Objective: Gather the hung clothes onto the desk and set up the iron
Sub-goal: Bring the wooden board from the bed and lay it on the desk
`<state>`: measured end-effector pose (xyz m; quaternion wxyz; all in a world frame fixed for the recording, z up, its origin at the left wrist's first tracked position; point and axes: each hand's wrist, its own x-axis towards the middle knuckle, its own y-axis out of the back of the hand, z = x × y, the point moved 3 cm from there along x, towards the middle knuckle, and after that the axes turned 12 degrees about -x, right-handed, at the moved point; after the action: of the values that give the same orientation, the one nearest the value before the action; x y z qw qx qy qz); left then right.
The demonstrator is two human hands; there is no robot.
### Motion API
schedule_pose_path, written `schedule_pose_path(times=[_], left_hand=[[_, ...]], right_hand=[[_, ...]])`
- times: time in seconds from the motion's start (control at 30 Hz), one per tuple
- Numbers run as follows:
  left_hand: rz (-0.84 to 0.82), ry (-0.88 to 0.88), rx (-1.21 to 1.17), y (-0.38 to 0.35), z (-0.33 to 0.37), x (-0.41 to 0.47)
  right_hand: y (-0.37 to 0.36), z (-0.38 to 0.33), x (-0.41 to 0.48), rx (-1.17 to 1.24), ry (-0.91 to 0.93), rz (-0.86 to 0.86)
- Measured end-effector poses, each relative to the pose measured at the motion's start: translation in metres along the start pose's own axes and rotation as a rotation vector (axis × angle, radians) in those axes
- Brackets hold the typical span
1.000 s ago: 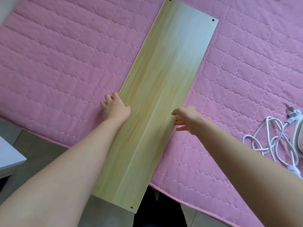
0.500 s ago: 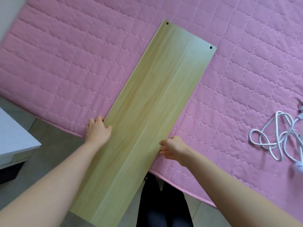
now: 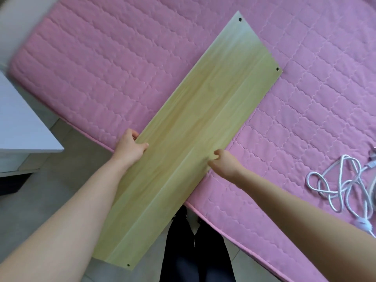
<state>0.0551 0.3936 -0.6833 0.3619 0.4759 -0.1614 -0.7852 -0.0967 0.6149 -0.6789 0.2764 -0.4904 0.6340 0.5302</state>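
Left hand point(image 3: 130, 148) clamps the wooden board point(image 3: 195, 123) — thumb on top. Right hand point(image 3: 224, 164) grips its right edge, fingers curled. White cord point(image 3: 337, 186) far right on the pink quilt point(image 3: 101, 78) — no writing legible.

A bed point(image 3: 122, 74) covered in a pink quilted pad carries a long pale wooden board point(image 3: 195, 127), laid slantwise with its near end jutting past the bed's edge over the grey tiled floor point(image 3: 67, 180). Well to the board's right, a tangled white cord point(image 3: 343, 186) lies on the quilt.

board point(image 3: 195, 139) on bed point(image 3: 101, 68), cord point(image 3: 343, 188) at its right
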Motion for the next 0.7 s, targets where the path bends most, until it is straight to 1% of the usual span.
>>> schedule_pose_path(times=[0.07, 0.17, 0.23, 0.27, 0.33, 0.4, 0.5, 0.6, 0.7], left_hand=[[0.001, -0.048, -0.016, 0.004, 0.009, -0.023], [0.04, -0.113, 0.029, 0.01, 0.022, -0.061], [0.043, -0.162, 0.017, 0.011, 0.028, -0.085], [0.037, -0.187, -0.003, 0.01, 0.031, -0.097], [0.026, -0.233, -0.029, 0.007, 0.032, -0.117], [0.03, -0.27, -0.046, 0.003, 0.032, -0.133], [0.042, -0.301, -0.07, -0.003, 0.033, -0.151], [0.06, -0.304, -0.076, -0.011, 0.037, -0.169], [0.062, -0.313, -0.074, -0.018, 0.038, -0.185]], right_hand=[[0.024, -0.014, -0.011, -0.226, 0.147, 0.126], [0.055, -0.044, -0.034, -0.483, 0.47, 0.335], [0.07, -0.065, -0.047, -0.668, 0.661, 0.498], [0.075, -0.075, -0.053, -0.765, 0.74, 0.569], [0.078, -0.09, -0.06, -0.943, 0.848, 0.652], [0.077, -0.097, -0.063, -1.087, 0.946, 0.68], [0.073, -0.093, -0.065, -1.215, 1.065, 0.674], [0.074, -0.084, -0.068, -1.309, 1.101, 0.703], [0.08, -0.079, -0.079, -1.331, 1.099, 0.688]])
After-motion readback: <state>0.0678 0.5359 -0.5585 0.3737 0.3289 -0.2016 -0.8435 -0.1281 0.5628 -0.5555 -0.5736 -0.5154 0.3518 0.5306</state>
